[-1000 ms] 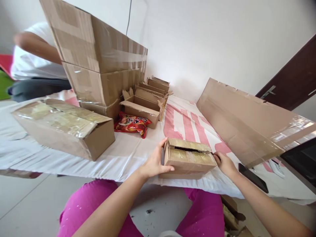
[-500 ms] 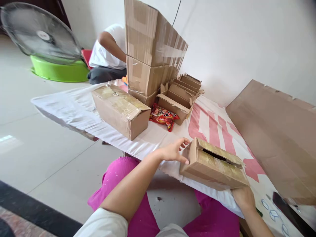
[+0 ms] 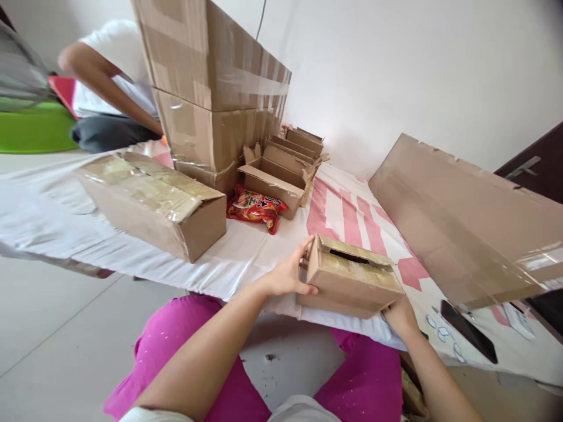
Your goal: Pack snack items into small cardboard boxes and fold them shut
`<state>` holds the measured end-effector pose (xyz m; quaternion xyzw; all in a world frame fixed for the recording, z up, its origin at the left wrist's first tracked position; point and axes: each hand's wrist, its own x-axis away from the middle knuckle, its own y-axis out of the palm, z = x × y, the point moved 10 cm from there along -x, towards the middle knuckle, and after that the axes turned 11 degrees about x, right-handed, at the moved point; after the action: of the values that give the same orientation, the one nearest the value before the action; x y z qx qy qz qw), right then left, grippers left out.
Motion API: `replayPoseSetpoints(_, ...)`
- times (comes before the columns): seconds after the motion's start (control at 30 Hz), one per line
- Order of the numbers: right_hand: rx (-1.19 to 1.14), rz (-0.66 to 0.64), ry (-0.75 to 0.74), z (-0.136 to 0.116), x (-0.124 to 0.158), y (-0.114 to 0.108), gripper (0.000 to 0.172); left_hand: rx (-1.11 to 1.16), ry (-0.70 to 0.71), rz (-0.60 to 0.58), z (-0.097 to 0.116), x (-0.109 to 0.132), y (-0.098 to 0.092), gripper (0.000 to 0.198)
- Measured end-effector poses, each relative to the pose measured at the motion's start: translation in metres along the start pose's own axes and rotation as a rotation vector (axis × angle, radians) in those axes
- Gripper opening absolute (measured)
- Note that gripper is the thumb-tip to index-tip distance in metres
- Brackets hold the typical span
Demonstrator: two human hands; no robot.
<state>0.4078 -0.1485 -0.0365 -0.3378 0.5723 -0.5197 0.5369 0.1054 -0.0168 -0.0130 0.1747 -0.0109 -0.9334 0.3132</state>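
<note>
A small cardboard box (image 3: 352,281) with gold tape along its top rests at the near edge of the cloth-covered table. Between its taped top flaps a dark gap shows. My left hand (image 3: 288,275) grips its left end, thumb on the near side and fingers round the far corner. At the lower right corner, my right hand (image 3: 401,316) holds the box, its fingertips hidden beneath. A second taped box (image 3: 149,205) lies to the left. Beyond my hands, a red food packet (image 3: 255,208) leans against an open cardboard box (image 3: 275,176).
Tall stacked cartons (image 3: 211,88) stand at the back left, with a person (image 3: 114,76) in a white top behind them. A large cardboard sheet (image 3: 457,217) slants on the right. A black phone (image 3: 468,331) lies on the white and pink cloth (image 3: 338,205).
My view has swung to the right, so everything appears further left. My left fingers have closed in on the box's left end; the right hand stays at its right corner.
</note>
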Motion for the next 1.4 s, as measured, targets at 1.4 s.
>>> replayPoseSetpoints(1.4,-1.173,0.184,0.067,-0.072,0.014,-0.123,0.023,0.502,-0.107,0.003,-0.009,0.007,-0.022,0.064)
